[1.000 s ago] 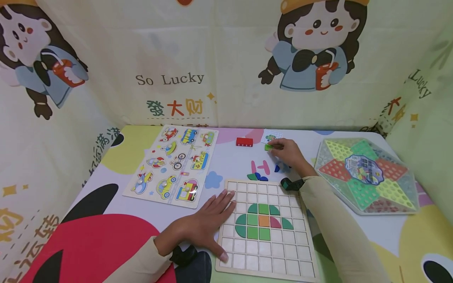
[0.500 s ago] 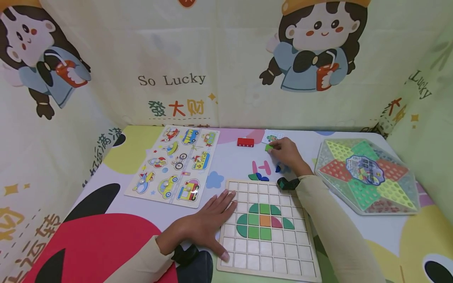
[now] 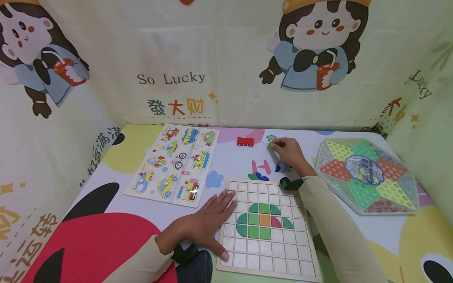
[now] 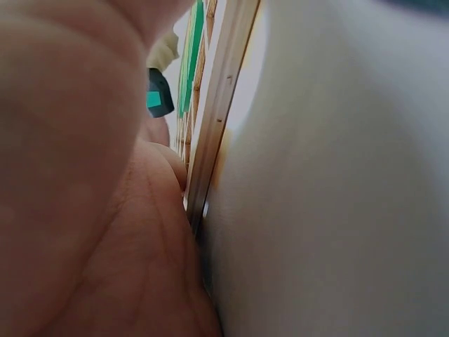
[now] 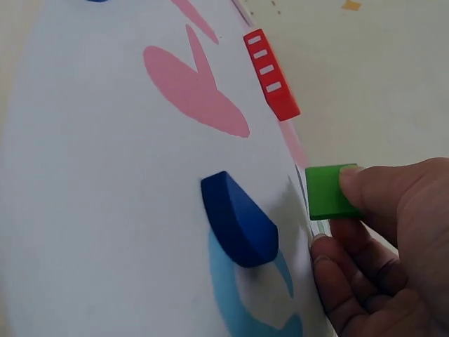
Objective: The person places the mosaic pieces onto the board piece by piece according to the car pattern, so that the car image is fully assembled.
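Note:
My left hand (image 3: 203, 224) lies spread over the left edge of a wooden grid board (image 3: 240, 261), fingers straight and thumb near its lower corner. Set into the grid are green squares, green rounded pieces, an orange square (image 3: 264, 220) and a red quarter-round (image 3: 276, 223). At the back of the table, my right hand (image 3: 291, 155) pinches a green square block (image 5: 324, 193) between thumb and fingers, beside a small printed picture card (image 3: 267, 134). Below it in the right wrist view lies a blue quarter-round block (image 5: 238, 221). The left wrist view mostly holds my palm and the board's side.
A red block with white marks (image 3: 245, 142) sits left of the card. Green and blue rounded pieces (image 3: 257, 177) lie just behind the board. To the left is a vehicle puzzle board (image 3: 155, 201); at right, a hexagonal game box (image 3: 366, 177). A printed curtain (image 3: 233, 102) closes off the back.
The green block now stands more tilted in my right fingers, which have shifted slightly. My left hand keeps its place on the board.

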The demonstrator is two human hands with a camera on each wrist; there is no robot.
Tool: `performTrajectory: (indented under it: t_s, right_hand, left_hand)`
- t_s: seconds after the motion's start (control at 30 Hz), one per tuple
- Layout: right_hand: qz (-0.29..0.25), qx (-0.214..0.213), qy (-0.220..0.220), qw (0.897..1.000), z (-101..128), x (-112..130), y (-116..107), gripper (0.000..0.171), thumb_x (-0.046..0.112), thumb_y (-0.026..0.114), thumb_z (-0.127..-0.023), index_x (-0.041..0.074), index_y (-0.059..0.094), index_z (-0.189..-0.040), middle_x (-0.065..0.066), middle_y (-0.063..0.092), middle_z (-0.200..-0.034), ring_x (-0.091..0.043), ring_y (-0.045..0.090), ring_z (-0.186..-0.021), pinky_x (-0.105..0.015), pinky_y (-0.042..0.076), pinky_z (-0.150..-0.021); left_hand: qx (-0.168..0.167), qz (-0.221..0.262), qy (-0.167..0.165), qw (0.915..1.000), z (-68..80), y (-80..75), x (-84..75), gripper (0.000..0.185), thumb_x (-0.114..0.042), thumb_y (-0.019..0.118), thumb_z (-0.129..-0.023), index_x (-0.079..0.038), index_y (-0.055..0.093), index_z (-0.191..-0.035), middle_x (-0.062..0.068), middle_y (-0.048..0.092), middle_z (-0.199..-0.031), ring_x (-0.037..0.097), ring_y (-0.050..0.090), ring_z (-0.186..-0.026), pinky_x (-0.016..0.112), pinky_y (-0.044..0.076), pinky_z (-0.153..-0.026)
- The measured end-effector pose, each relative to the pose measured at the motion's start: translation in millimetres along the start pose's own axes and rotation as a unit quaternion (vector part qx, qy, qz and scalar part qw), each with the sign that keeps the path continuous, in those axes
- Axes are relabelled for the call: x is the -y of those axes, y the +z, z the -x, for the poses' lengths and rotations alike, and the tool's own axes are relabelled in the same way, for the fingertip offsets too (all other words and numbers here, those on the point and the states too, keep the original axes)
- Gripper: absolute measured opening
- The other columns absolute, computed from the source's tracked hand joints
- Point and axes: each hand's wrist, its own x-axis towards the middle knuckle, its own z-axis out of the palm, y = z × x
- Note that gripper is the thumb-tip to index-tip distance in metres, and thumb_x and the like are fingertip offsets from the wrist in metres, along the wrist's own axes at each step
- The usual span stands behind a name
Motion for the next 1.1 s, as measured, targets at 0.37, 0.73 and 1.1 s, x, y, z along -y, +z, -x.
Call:
performTrajectory:
  t_s: [0.37, 0.73, 1.1]
  right_hand:
    - [-0.039, 0.004, -0.029, 0.999, 9, -9, -12, 0.023, 0.015, 0.059, -0.097, 0.002, 0.07, -0.112, -0.017, 0.066, -0.113, -0.029, 0.059, -0.104, -0.044, 0.049, -0.088]
    - [-0.015, 0.003, -0.035, 0.999, 21, -10, -19, 0.031, 0.011, 0.054, -0.099, 0.001, 0.063, -0.127, -0.018, 0.064, -0.111, -0.027, 0.061, -0.091, -0.03, 0.049, -0.071]
    - [-0.011, 0.03, -0.059, 0.998, 37, -9, -21, 0.027, 0.012, 0.06, -0.097, 0.001, 0.067, -0.121, -0.017, 0.066, -0.113, -0.026, 0.057, -0.089, -0.03, 0.049, -0.076]
  left_hand:
    - [0.001, 0.009, -0.007, 0.9999, -0.1, 0.6, 0.4, 0.124, -0.068, 0.074, -0.067, -0.015, 0.008, -0.158, -0.003, -0.013, -0.162, 0.015, -0.023, -0.143, 0.046, -0.008, -0.115]
    - [0.0, 0.007, -0.006, 1.0, -0.5, -0.1, -0.4, 0.124, -0.067, 0.075, -0.067, -0.015, 0.008, -0.158, -0.002, -0.013, -0.162, 0.016, -0.022, -0.144, 0.046, -0.008, -0.115]
    - [0.001, 0.008, -0.004, 1.0, -0.8, -0.7, -0.5, 0.123, -0.067, 0.075, -0.069, -0.014, 0.008, -0.158, -0.002, -0.014, -0.162, 0.016, -0.023, -0.143, 0.045, -0.009, -0.115]
